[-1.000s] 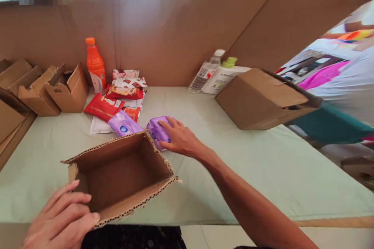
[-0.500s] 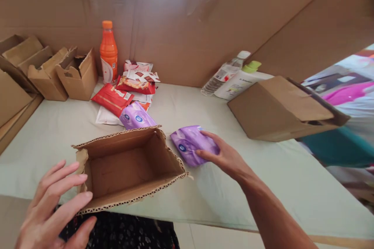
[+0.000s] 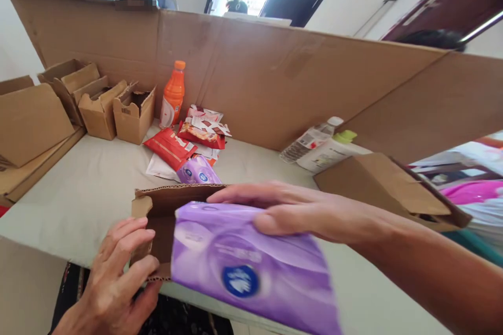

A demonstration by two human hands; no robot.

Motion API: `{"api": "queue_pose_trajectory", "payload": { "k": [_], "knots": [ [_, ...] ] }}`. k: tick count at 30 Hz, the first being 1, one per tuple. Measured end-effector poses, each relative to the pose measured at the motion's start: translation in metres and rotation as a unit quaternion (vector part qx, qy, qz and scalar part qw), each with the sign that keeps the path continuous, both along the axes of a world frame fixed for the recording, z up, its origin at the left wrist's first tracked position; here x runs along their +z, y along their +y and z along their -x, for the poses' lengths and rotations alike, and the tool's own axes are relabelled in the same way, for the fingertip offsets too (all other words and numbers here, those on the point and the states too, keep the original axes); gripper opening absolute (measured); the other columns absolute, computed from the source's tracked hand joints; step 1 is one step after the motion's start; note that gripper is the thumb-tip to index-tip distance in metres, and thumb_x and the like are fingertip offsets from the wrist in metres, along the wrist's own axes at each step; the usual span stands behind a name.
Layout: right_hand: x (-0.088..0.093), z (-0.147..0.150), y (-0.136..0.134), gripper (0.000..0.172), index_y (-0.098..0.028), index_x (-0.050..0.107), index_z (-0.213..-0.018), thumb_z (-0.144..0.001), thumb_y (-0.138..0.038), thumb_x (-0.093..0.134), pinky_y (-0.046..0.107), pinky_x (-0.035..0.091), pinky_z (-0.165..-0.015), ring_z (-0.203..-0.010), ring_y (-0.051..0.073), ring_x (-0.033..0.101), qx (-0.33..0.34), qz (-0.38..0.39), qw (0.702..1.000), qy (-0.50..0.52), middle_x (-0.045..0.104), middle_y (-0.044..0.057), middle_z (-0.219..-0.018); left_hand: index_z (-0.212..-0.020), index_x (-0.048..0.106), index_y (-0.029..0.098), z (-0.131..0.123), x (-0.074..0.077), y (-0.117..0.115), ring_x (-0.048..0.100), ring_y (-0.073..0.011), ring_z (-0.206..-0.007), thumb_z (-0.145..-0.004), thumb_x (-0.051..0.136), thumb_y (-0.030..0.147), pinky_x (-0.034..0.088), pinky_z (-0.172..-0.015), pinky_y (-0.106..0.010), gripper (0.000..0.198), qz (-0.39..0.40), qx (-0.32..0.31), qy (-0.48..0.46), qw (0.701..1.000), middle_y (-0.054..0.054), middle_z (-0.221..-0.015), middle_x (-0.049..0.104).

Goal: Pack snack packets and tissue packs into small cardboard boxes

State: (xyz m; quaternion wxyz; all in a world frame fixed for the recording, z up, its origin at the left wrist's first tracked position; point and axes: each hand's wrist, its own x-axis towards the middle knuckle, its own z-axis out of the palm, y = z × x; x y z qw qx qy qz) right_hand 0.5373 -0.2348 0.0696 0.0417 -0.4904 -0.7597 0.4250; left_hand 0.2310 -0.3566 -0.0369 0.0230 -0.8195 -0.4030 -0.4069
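Observation:
A purple soft plastic pack [image 3: 251,267], apparently tissues, with a round blue logo, is held up close to the camera. My right hand [image 3: 275,212] is closed on its upper edge, thumb on the near face. Behind and below the pack stands an open cardboard box [image 3: 161,241], its right part hidden. My left hand [image 3: 126,267] grips the box's left end, fingers bent over the wall and thumb at the near side. A second purple pack [image 3: 200,170] lies just beyond the box, beside a red packet [image 3: 171,147] and several other snack packets [image 3: 202,133].
An orange drink bottle [image 3: 173,94] stands at the back near small cardboard boxes [image 3: 133,118]. To the right, a clear bottle [image 3: 310,141] and a white bottle with a green cap [image 3: 330,152] lean by a larger box [image 3: 365,183]. A cardboard partition [image 3: 255,73] runs behind.
My right hand has lifted the purple pack off the table and brought it left, in front of the box. My left hand has closed on the box's left end. The view has tilted up.

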Motion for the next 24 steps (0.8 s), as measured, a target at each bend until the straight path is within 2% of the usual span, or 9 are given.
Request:
{"api": "queue_pose_trajectory", "payload": {
  "k": [3, 5, 8, 10, 12, 15, 17, 20, 24],
  "knots": [
    [0.017, 0.053, 0.021, 0.056, -0.022, 0.076, -0.115, -0.073, -0.056, 0.062, 0.032, 0.055, -0.083, -0.101, 0.026, 0.069, 0.064, 0.136, 0.989, 0.012, 0.076, 0.003, -0.112, -0.099, 0.064, 0.018, -0.001, -0.006, -0.003, 0.056, -0.03, -0.131, -0.084, 0.056, 0.0, 0.054, -0.107, -0.048, 0.025, -0.003, 0.0, -0.028, 1.0, -0.013, -0.12, 0.063],
    [0.017, 0.071, 0.025, 0.042, -0.02, 0.077, -0.103, -0.075, -0.049, 0.063, 0.031, 0.054, -0.081, -0.095, 0.024, 0.069, 0.049, 0.146, 0.988, -0.028, 0.077, 0.004, -0.104, -0.096, 0.064, 0.018, -0.001, -0.009, -0.004, 0.058, -0.0285, -0.129, -0.083, 0.054, -0.002, 0.057, -0.103, -0.042, 0.026, -0.01, 0.004, -0.05, 0.999, -0.013, -0.12, 0.063],
    [0.006, 0.09, 0.021, 0.029, -0.019, 0.074, -0.092, -0.081, -0.044, 0.064, 0.031, 0.055, -0.073, -0.081, 0.021, 0.067, 0.01, 0.164, 0.98, -0.109, 0.076, 0.006, -0.093, -0.097, 0.063, 0.018, -0.001, -0.018, -0.004, 0.059, -0.0274, -0.127, -0.081, 0.054, -0.004, 0.058, -0.102, -0.041, 0.029, -0.034, 0.0, -0.063, 0.997, -0.015, -0.129, 0.06],
    [-0.005, 0.101, 0.017, 0.036, -0.018, 0.072, -0.092, -0.086, -0.052, 0.062, 0.03, 0.055, -0.066, -0.074, 0.02, 0.066, -0.023, 0.184, 0.975, -0.121, 0.074, 0.007, -0.09, -0.1, 0.062, 0.018, 0.0, -0.024, -0.002, 0.056, -0.0288, -0.13, -0.081, 0.052, -0.004, 0.057, -0.104, -0.045, 0.03, -0.042, -0.011, -0.067, 0.997, -0.016, -0.138, 0.054],
    [-0.017, 0.111, 0.016, 0.048, -0.019, 0.071, -0.103, -0.091, -0.063, 0.054, 0.03, 0.057, -0.062, -0.072, 0.018, 0.066, -0.036, 0.22, 0.972, -0.078, 0.073, 0.007, -0.094, -0.102, 0.062, 0.018, 0.002, -0.031, 0.0, 0.052, -0.031, -0.135, -0.083, 0.051, -0.002, 0.053, -0.108, -0.051, 0.031, -0.04, -0.02, -0.067, 0.997, -0.016, -0.145, 0.05],
    [-0.034, 0.118, 0.019, 0.055, -0.02, 0.067, -0.12, -0.097, -0.064, 0.045, 0.026, 0.057, -0.06, -0.076, 0.016, 0.067, 0.002, 0.275, 0.961, -0.001, 0.072, 0.008, -0.106, -0.104, 0.062, 0.019, 0.004, -0.038, 0.001, 0.049, -0.0301, -0.138, -0.084, 0.05, -0.003, 0.049, -0.112, -0.053, 0.033, -0.034, -0.026, -0.067, 0.997, -0.016, -0.144, 0.05],
    [-0.045, 0.119, 0.02, 0.046, -0.017, 0.065, -0.124, -0.097, -0.051, 0.053, 0.022, 0.056, -0.063, -0.084, 0.015, 0.069, 0.03, 0.275, 0.961, 0.01, 0.071, 0.008, -0.111, -0.104, 0.063, 0.02, 0.006, -0.041, 0.002, 0.051, -0.0281, -0.136, -0.084, 0.05, -0.002, 0.05, -0.112, -0.051, 0.032, -0.04, -0.021, -0.071, 0.996, -0.015, -0.141, 0.053],
    [-0.056, 0.122, 0.017, 0.04, -0.013, 0.063, -0.127, -0.091, -0.029, 0.062, 0.021, 0.056, -0.067, -0.093, 0.016, 0.069, 0.024, 0.26, 0.965, -0.022, 0.071, 0.01, -0.116, -0.111, 0.063, 0.02, 0.009, -0.038, 0.008, 0.055, -0.0271, -0.134, -0.086, 0.053, 0.002, 0.049, -0.112, -0.051, 0.033, -0.062, -0.011, -0.074, 0.995, -0.015, -0.137, 0.06],
    [-0.054, 0.129, 0.01, 0.037, -0.009, 0.066, -0.123, -0.09, -0.025, 0.062, 0.028, 0.058, -0.073, -0.096, 0.021, 0.068, 0.038, 0.186, 0.979, -0.08, 0.07, 0.014, -0.118, -0.129, 0.059, 0.012, 0.021, -0.017, 0.028, 0.058, -0.0221, -0.13, -0.086, 0.062, 0.008, 0.033, -0.124, -0.041, 0.044, -0.092, -0.066, 0.004, 0.994, -0.012, -0.118, 0.074]
  ]
}}
